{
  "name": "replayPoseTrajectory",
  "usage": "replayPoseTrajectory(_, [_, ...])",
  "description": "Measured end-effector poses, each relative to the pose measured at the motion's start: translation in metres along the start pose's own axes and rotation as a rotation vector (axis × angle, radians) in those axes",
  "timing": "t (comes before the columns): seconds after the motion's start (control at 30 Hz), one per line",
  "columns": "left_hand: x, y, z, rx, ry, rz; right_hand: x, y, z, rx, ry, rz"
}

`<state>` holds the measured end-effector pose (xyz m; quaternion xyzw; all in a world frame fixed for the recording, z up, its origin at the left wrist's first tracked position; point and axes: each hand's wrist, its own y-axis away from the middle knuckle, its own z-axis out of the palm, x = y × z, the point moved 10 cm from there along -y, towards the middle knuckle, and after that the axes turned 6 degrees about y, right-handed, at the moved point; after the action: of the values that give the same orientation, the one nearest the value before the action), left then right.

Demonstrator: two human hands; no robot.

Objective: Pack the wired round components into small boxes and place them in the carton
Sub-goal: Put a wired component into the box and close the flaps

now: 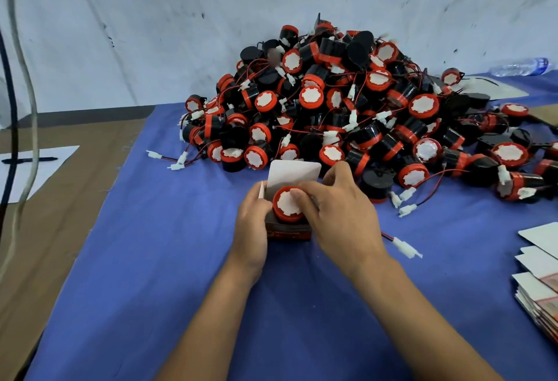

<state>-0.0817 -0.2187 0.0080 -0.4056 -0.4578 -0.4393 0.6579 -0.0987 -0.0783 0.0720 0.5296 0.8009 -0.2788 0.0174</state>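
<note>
With the left hand (252, 223) gripping the small box (288, 229) on the blue cloth (151, 244) and the right hand (335, 214) pressing the round component (287, 204) into its mouth, the rigid, seemingly light part is best gripped by its red rim, its trailing wire (403, 246) tucked in.

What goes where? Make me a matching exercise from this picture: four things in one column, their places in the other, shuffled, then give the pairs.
Things:
1. pen
2. water bottle
3. flat box stack
4. small box

Places:
A. far right, lying by the wall
B. between the left hand and right hand
C. on white paper, far left
D. right edge of the blue cloth, near side

Pairs: 1-C, 2-A, 3-D, 4-B
</note>
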Motion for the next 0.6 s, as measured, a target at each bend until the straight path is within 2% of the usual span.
replayPoseTrajectory(0.17, [-0.005,-0.001,-0.003,0.055,-0.113,0.017,-0.012,0.002,0.007,-0.075,0.124,0.003])
replayPoseTrajectory(0.23, [-0.008,-0.002,-0.006,0.083,-0.156,0.011,-0.010,0.001,-0.003,-0.093,0.115,0.006])
replayPoseTrajectory(0.4, [-0.011,-0.004,-0.011,0.136,-0.199,-0.027,0.015,-0.007,-0.038,-0.200,0.284,0.065])
replayPoseTrajectory(0.5, [-0.014,-0.004,-0.011,0.145,-0.208,-0.048,-0.012,-0.006,-0.044,-0.174,0.244,-0.011])
replayPoseTrajectory(0.6, [-0.013,-0.002,-0.010,0.132,-0.203,-0.043,-0.040,-0.002,-0.020,-0.314,0.261,-0.114])
